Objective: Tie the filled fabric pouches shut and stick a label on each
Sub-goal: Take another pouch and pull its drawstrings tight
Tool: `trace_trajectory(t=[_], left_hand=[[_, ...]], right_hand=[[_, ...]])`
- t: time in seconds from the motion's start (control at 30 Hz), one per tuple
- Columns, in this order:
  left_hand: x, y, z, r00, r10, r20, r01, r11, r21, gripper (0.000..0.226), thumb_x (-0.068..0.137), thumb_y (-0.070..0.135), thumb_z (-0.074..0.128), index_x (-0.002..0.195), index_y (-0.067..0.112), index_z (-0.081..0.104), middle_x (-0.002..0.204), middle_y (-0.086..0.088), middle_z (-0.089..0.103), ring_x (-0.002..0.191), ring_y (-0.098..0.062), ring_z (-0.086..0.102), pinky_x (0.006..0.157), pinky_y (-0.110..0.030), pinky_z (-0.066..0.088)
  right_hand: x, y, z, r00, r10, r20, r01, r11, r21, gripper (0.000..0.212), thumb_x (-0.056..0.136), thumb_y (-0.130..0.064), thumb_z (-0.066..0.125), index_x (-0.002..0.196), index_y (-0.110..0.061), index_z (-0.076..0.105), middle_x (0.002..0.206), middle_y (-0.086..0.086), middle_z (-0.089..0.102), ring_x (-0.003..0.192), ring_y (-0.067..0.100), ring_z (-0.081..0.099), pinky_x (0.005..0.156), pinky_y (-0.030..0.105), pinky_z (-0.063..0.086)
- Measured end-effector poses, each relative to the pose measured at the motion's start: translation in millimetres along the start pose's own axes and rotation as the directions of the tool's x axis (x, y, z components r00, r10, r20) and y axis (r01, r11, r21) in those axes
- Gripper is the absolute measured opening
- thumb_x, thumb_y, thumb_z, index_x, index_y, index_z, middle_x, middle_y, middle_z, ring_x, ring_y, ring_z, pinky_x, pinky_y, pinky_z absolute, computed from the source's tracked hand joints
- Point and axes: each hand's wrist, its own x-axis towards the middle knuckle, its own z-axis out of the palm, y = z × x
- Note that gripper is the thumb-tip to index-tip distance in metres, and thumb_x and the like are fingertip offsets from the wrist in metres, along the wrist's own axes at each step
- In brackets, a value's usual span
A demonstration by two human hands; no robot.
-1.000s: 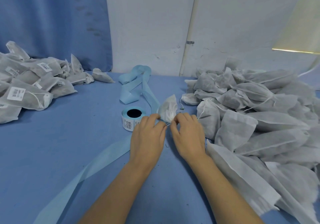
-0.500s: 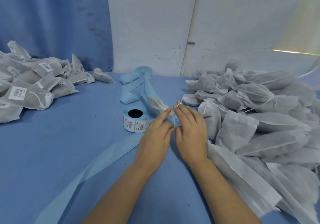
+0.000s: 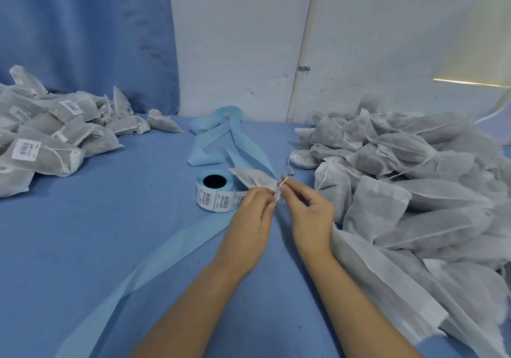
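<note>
While my left hand (image 3: 249, 219) pinches the pouch (image 3: 253, 181) at its neck, body pointing away toward the roll (image 3: 214, 194), my right hand (image 3: 311, 214) holds the string (image 3: 279, 190) looped there.

Labelled grey fabric pouch heap (image 3: 41, 150) cut off at left edge, unlabelled grey pouch heap (image 3: 414, 200) cropped at right, neck of small white fabric pouch (image 3: 253, 179) hidden by fingers (image 3: 261, 196)

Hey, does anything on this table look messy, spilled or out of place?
Only the blue backing strip: it trails loose past the label roll across the table and bunches up behind the roll. None of the pouches looks torn or spilled.
</note>
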Motion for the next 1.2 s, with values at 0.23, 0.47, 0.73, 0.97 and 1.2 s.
trace_trajectory(t=[0.23,0.47,0.73,0.97,1.2], left_hand=[[0,1,-6,0.964,-0.233,-0.131,0.211,0.964,-0.164,0.016,0.101,0.021,0.043,0.090,0.027,0.053,0.090,0.006,0.064,0.088,-0.015,0.062,0.077,-0.047,0.052],[1,1,-6,0.920,-0.293,-0.262,0.269,0.955,-0.122,0.011,0.099,0.024,0.046,0.093,0.027,0.053,0.087,0.008,0.064,0.077,-0.017,0.062,0.075,-0.038,0.050],[-2,11,-7,0.933,-0.306,-0.187,0.226,0.907,-0.356,0.016,0.100,0.012,0.044,0.095,0.018,0.057,0.085,0.005,0.066,0.060,0.002,0.058,0.056,-0.010,0.042],[1,14,-10,0.938,-0.303,-0.168,0.225,0.902,-0.368,0.017,0.100,0.010,0.044,0.089,0.019,0.054,0.089,0.010,0.066,0.071,0.002,0.060,0.065,-0.011,0.047],[2,11,-12,0.942,-0.276,-0.191,0.222,0.939,-0.263,0.014,0.099,0.012,0.046,0.091,0.015,0.057,0.086,0.000,0.065,0.083,-0.013,0.061,0.076,-0.022,0.047]], right_hand=[[1,-3,2,0.979,0.125,0.161,-0.145,0.983,0.116,0.010,0.082,-0.004,0.072,0.083,-0.013,0.077,0.087,-0.003,0.076,0.085,0.005,0.070,0.075,0.012,0.049],[-8,-5,5,0.956,-0.134,0.263,0.213,0.930,-0.300,0.015,0.083,-0.015,0.074,0.079,-0.029,0.076,0.076,-0.025,0.068,0.093,0.002,0.056,0.083,0.009,0.038],[-15,-8,19,0.968,-0.132,0.211,0.189,0.943,-0.275,0.015,0.080,-0.005,0.072,0.071,-0.011,0.062,0.081,-0.006,0.060,0.082,0.005,0.057,0.077,0.014,0.044],[-12,-10,16,0.959,0.148,0.243,-0.151,0.989,-0.009,0.023,0.082,0.001,0.069,0.067,-0.014,0.063,0.090,0.003,0.059,0.080,0.003,0.062,0.075,0.016,0.049],[-5,-13,10,0.841,0.368,0.397,-0.469,0.861,0.196,0.014,0.086,-0.009,0.060,0.074,-0.011,0.068,0.078,0.001,0.070,0.079,0.009,0.064,0.082,0.022,0.046]])
